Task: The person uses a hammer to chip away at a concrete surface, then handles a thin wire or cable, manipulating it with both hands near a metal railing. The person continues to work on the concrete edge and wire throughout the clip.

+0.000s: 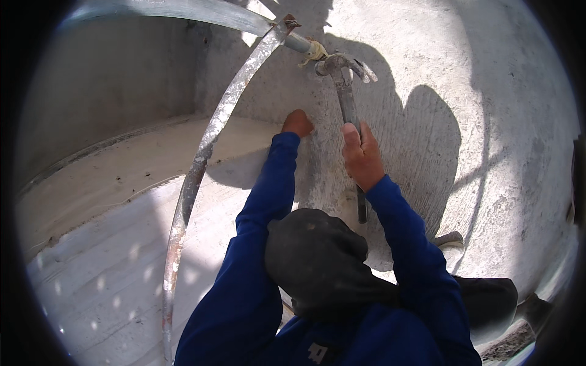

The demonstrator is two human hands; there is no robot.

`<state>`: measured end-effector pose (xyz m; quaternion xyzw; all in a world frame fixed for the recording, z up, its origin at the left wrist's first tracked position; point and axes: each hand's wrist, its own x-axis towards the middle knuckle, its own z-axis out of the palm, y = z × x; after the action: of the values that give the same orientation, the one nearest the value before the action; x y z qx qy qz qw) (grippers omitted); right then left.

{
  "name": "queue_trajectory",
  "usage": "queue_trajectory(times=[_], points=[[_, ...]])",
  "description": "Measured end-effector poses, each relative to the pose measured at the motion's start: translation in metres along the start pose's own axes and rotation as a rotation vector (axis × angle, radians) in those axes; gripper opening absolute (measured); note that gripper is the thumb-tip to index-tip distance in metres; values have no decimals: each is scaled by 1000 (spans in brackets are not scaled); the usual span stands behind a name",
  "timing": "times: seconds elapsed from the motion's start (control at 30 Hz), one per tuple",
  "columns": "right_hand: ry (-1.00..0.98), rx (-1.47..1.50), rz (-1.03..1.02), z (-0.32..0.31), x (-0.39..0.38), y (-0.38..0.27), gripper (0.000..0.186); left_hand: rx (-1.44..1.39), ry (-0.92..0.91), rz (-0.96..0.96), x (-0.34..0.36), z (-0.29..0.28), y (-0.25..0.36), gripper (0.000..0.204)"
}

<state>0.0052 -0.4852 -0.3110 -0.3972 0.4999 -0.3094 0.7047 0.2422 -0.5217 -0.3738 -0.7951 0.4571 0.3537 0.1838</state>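
My right hand [364,157] is wrapped around the dark handle of a claw hammer [347,100]. The hammer's worn grey head and forked claw are at the top, with the claw toward the right. To the left, my left hand [298,124] is closed in a fist low against the rough concrete surface [390,143]. Whatever its fingers hold, if anything, is hidden. Just beyond the hammer head, a yellowish tie [315,51] is wound round the end of a metal pipe.
A long, paint-spotted metal pole [204,149] slants down on the left and meets a horizontal pipe [226,13] at the top. Behind them is a grey wall [110,79] with a pale ledge [116,161]. My dark-clothed knee [314,256] rises between my forearms.
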Motion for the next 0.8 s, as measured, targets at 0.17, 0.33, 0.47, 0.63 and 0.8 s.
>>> queue_trajectory(times=[0.17,0.33,0.47,0.63,0.8], points=[[-51,-145,108,8,-6,40,54,99,41,-11,8,3,5,27],[16,-215,-114,3,5,28,50,41,108,37,6,8,-8,25],[91,-91,-94,13,-10,28,52,-55,70,-1,9,9,-6,25],[-53,-262,139,5,3,67,54,46,56,25,12,3,-4,25],[-117,-73,114,-10,4,30,52,84,100,39,1,-8,-6,26]])
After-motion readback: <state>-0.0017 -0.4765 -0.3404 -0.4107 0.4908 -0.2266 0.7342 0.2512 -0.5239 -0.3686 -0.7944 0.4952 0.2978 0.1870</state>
